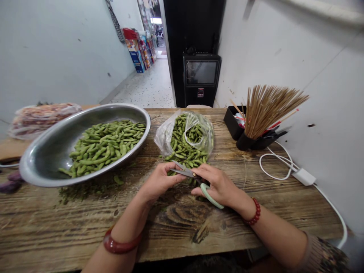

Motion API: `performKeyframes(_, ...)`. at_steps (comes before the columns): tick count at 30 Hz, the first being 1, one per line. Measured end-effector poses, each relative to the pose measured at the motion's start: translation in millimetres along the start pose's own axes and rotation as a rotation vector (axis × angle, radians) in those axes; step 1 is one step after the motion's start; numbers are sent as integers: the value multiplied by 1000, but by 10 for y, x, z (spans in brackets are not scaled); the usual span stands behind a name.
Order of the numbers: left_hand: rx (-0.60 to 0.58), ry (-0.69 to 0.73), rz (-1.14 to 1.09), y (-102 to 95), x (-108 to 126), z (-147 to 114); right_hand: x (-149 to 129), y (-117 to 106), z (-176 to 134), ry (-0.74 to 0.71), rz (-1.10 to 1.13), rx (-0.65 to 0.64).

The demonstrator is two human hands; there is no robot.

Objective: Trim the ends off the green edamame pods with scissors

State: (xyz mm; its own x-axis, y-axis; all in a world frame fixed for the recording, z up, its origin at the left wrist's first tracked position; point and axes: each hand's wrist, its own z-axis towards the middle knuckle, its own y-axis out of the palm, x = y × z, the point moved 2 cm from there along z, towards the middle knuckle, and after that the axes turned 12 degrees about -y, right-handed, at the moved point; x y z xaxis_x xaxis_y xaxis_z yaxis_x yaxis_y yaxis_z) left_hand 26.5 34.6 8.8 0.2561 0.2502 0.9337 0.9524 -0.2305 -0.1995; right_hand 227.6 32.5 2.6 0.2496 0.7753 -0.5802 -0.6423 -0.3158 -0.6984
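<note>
My right hand is closed round a pair of scissors with pale green handles, the blades apart and pointing left. My left hand pinches a green edamame pod, mostly hidden by the fingers and blades. Just beyond both hands, a clear plastic bag lies with its mouth towards me, and edamame pods spill from it onto the table. To the left, a large steel basin holds a heap of edamame pods.
Small green trimmings lie below the basin on the wooden table. At the right stand a black holder full of wooden skewers and a white cable with an adapter. A bagged reddish item sits behind the basin.
</note>
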Motion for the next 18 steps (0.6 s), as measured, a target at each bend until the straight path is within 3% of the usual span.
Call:
performKeyframes(7,5,-35,-61,-7,-14,-10,14,-1,-7,-5,2,-1)
performKeyframes(14,-4,-101,-370,-28,-46,4,88,-18,-13,32,13,161)
performKeyframes(18,7,-71,-414,-41,-25,-4,55,-19,-2,6,-6,121)
